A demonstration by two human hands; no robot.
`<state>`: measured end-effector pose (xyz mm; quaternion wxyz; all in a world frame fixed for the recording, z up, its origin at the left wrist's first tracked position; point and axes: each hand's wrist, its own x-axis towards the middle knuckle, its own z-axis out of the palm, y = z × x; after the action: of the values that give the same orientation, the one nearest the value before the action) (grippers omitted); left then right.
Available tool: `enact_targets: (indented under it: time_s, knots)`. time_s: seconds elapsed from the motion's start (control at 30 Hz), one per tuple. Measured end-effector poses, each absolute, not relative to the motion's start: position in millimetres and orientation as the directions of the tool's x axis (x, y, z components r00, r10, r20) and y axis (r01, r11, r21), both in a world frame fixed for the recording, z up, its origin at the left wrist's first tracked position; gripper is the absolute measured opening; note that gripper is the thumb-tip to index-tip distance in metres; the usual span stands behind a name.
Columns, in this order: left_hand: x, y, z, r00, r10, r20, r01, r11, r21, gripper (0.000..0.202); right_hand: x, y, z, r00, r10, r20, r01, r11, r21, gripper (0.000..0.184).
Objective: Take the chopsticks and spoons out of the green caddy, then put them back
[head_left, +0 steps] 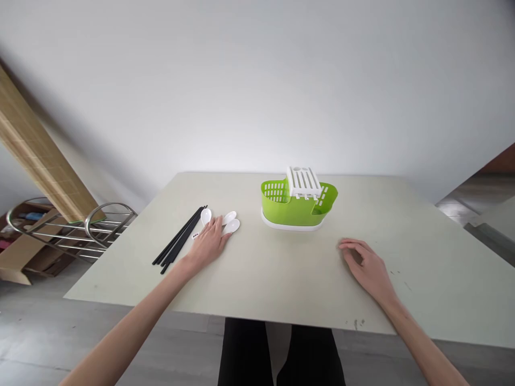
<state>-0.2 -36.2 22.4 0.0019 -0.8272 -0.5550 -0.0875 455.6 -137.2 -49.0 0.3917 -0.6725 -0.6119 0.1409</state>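
My left hand [209,242] lies over white spoons [232,226] on the left half of the table, its fingers stretched across their handles. Three spoon bowls show around the fingertips, while the handles are mostly covered. Just left of that hand lies a loose bundle of black chopsticks [179,241], slanting away from me. A green utensil basket [287,213] with a white base and a white slotted top piece [304,182] stands right of centre. On the table to its right and nearer me, my right hand [368,268] rests with thumb and fingertips together, holding nothing.
The pale table [257,279] backs against a white wall [257,91]. At the left, a metal rack [76,236] stands on the floor, with a cardboard box [24,257] and a leaning wooden board [40,145]. My legs [281,354] are under the front edge.
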Motion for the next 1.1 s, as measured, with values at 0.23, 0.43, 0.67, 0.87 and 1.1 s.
enact_targets:
  time_s: [0.23, 0.43, 0.67, 0.87, 1.1]
  knots:
    - [-15, -44, 29, 0.395, 0.912, 0.109, 0.915, -0.401, 0.042, 0.048, 457, -137, -51, 0.214, 0.933, 0.290, 0.715, 0.052, -0.697, 0.029]
    - [-35, -55, 36, 0.369, 0.928, 0.058, 0.928, -0.371, 0.022, 0.048, 454, -138, -52, 0.201, 0.939, 0.280, 0.746, 0.038, -0.665, 0.032]
    - [-33, -77, 12, 0.543, 0.777, 0.317, 0.828, -0.558, -0.050, 0.055, 429, -125, -26, 0.141, 0.874, 0.464, 0.806, 0.171, -0.566, 0.059]
    - [1, -93, -2, 0.634, 0.691, 0.347, 0.711, -0.698, 0.092, 0.055, 403, -94, -4, -0.034, 0.844, 0.535, 0.914, 0.243, -0.326, 0.067]
    - [31, -82, -14, 0.552, 0.768, 0.324, 0.754, -0.626, 0.199, 0.059, 387, -64, -23, -0.147, 0.840, 0.522, 0.951, 0.266, -0.160, 0.069]
